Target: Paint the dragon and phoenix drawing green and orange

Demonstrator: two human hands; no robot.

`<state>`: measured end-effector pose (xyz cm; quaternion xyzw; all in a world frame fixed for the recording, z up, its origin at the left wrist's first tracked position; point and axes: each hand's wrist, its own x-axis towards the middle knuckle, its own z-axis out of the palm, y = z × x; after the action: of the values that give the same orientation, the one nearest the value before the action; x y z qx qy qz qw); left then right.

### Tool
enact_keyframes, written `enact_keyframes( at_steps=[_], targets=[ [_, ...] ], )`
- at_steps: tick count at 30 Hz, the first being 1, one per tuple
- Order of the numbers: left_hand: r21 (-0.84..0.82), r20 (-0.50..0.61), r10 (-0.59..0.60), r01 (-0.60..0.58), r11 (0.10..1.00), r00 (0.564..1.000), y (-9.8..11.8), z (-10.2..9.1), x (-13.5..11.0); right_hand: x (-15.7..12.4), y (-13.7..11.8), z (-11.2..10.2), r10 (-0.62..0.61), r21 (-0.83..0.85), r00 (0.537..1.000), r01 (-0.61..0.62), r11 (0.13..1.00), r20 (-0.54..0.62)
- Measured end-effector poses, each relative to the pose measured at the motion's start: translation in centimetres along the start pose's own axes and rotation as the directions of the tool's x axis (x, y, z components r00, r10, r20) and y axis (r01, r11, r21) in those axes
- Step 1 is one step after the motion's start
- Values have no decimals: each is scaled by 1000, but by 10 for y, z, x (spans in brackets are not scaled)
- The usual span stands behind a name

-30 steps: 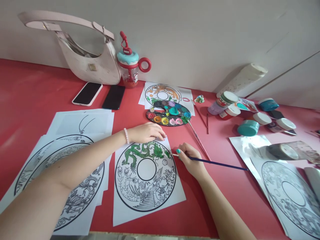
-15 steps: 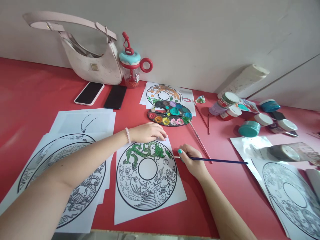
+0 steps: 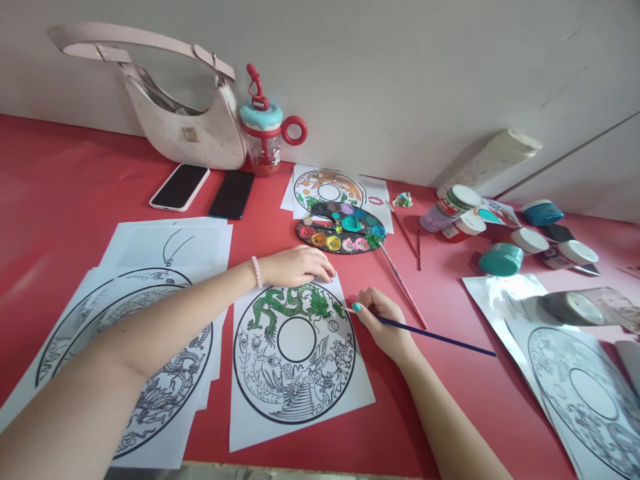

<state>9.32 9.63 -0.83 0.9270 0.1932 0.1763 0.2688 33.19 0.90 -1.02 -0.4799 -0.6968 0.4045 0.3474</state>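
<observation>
My right hand (image 3: 383, 321) is closed around a blue-handled paintbrush (image 3: 440, 336). The brush tip meets the printed sheet (image 3: 299, 400) at the right end of a dragon outline filled with green paint. The rest of the ring design, with a phoenix and flowers, is black line on white. My left hand (image 3: 303, 265), a pink bead bracelet at its wrist, lies flat with fingers out on the sheet's top edge. Just beyond it is a black paint palette (image 3: 327, 227) with several colours in its wells. A second brush (image 3: 403, 285) leans with its bristles in the palette's green well.
Stacked line-art sheets (image 3: 165, 400) lie under my left forearm, more prints (image 3: 585, 400) at right. Paint jars (image 3: 501, 260) and bottles crowd the right back. Two phones (image 3: 231, 195), a white handbag (image 3: 190, 137) and a lidded cup (image 3: 263, 140) stand along the wall.
The blue brush has tilted, its back end dropping towards me, while its tip stays by the green dragon. My left hand has kept its place on the sheet.
</observation>
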Motion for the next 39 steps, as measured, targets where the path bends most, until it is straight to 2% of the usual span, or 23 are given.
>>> enact_keyframes(
  at_steps=[5,16,23,29,39],
  targets=[
    [-1,2,-2,2,1000,1000,0,0,0,-1,4,0,26,30,999,-27,999,35],
    [3,-1,8,-8,1000,1000,0,0,0,-1,7,0,6,42,1000,-7,999,26],
    [28,58,38,-40,999,998,-1,2,-1,-1,4,0,21,26,999,-20,999,-37],
    [50,83,40,-44,998,996,-2,3,-1,0,4,2,-1,28,1000,1,1000,-10],
    [67,94,29,-35,997,995,-1,3,0,1,-2,4,31,62,999,-33,998,28]
  ],
)
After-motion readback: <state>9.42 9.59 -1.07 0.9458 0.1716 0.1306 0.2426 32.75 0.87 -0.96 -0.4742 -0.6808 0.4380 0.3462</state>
